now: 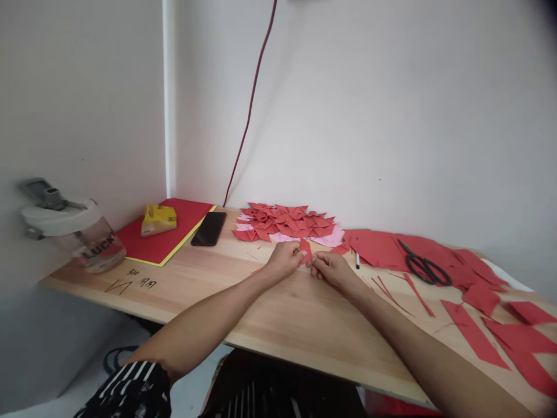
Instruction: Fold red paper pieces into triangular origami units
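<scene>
Both my hands meet over the middle of a wooden table (pixel 278 313). My left hand (pixel 285 259) is closed, pinching a small folded piece of red paper (pixel 306 250). My right hand (pixel 327 268) is closed too, its fingertips on the lower edge of the same piece. Just behind my hands lies a pile of folded red and pink paper pieces (pixel 289 223).
Black scissors (pixel 422 267) lie on red paper sheets and strips (pixel 478 313) at the right, with a pen (pixel 357 260) nearby. A black phone (pixel 209 228), a yellow packet (pixel 158 219) on a red folder (pixel 174 229) and a clear jug (pixel 82 235) sit at the left. A red cable (pixel 252 98) runs down the wall.
</scene>
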`<state>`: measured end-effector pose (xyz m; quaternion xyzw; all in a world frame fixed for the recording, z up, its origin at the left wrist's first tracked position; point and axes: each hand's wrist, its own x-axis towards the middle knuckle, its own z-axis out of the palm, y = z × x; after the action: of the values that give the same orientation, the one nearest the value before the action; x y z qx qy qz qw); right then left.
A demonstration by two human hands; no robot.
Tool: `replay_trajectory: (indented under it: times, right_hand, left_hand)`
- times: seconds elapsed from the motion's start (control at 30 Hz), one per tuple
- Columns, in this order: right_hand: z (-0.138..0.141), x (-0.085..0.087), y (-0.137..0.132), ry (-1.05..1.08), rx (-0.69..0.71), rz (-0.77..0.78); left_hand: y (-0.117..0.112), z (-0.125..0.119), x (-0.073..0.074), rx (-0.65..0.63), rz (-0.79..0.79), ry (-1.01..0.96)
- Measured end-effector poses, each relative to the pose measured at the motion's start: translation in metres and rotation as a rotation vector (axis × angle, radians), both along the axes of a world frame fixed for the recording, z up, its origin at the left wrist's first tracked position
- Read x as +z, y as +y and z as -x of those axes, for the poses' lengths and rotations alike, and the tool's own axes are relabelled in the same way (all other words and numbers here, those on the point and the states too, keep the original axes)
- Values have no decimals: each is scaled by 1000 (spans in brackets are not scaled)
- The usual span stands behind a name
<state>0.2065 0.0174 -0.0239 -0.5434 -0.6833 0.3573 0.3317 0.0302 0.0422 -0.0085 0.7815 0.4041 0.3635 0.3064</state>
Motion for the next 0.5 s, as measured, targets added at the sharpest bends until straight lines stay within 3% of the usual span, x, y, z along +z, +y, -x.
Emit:
replay_trajectory:
  times: [0.17,0.5]
  right_hand:
    - [4,5,-5,-15,-33,-25]
    - [1,12,-6,-9,4,45]
  left_hand:
    - [-5,-1,1,46,-42,22]
    - [0,3,1,-56,-20,59]
